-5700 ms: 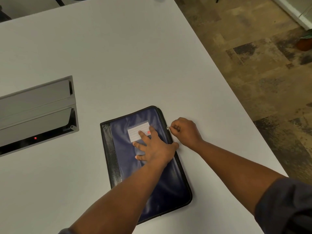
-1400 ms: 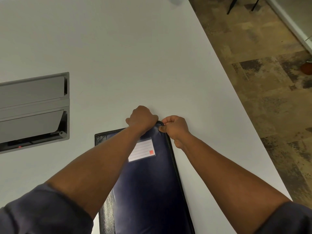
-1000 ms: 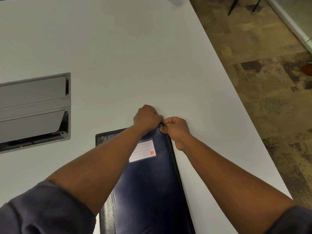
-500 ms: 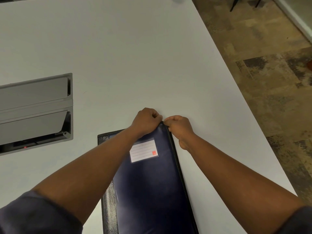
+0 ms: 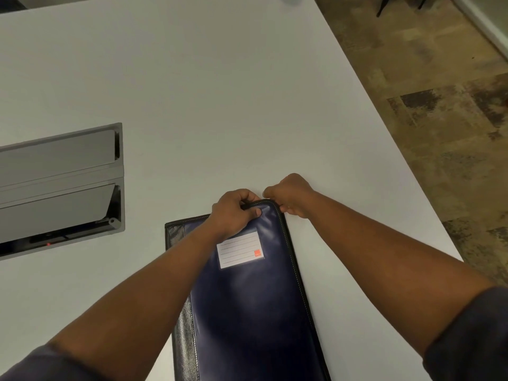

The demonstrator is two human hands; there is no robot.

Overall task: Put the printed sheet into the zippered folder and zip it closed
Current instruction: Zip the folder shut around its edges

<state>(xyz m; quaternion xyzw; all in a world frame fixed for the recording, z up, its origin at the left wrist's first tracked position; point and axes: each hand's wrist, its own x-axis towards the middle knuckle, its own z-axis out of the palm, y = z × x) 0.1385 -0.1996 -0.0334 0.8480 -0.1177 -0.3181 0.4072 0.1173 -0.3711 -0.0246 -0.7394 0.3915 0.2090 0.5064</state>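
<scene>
A dark blue zippered folder [image 5: 247, 312] with a black spine lies flat and closed on the white table [image 5: 192, 92], with a lined white label [image 5: 239, 251] on its cover. My left hand [image 5: 233, 213] grips the folder's far edge just left of the far right corner, thumb pressed on the cover. My right hand [image 5: 291, 193] is a closed fist at that far right corner, fingers pinched at the zipper track. The zipper pull is hidden under them. The printed sheet is not in view.
A grey metal cable box [image 5: 60, 182] with open flaps is sunk into the table to the left. The table's right edge [image 5: 390, 138] runs diagonally close to my right arm, with patterned brown floor [image 5: 439, 119] beyond it.
My right hand has crept from the right side of the corner around to its far side. My left hand slid slightly back along the far edge, uncovering the rounded corner between the hands.
</scene>
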